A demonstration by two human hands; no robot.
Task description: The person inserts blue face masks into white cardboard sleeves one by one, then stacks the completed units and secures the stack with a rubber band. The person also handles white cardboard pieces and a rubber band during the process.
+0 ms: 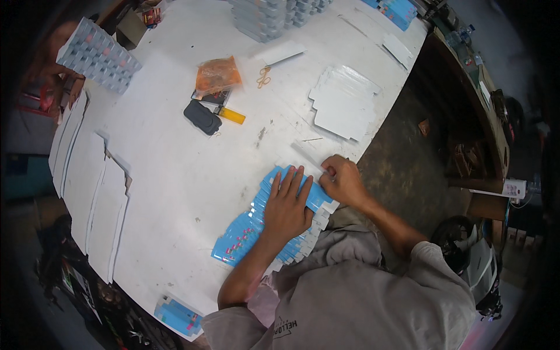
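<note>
Grey shirt [373, 297] nearest; left hand [287, 204] spread flat on blue cards [245, 226], likely light, slippery, best edge-held; right hand [344, 182] curled, hold unclear.

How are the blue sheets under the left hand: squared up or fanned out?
Fanned out: the blue sheets overlap with staggered, stepped edges, and the left hand lies on them.

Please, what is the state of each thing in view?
Left hand: spread flat on blue cartons
Right hand: curled; hold unclear
Blue cartons: fanned, overlapping
White sheets: stacked flat
Grey cartons: stacked
Orange bag: filled
Black case: open or shut, unclear
</note>
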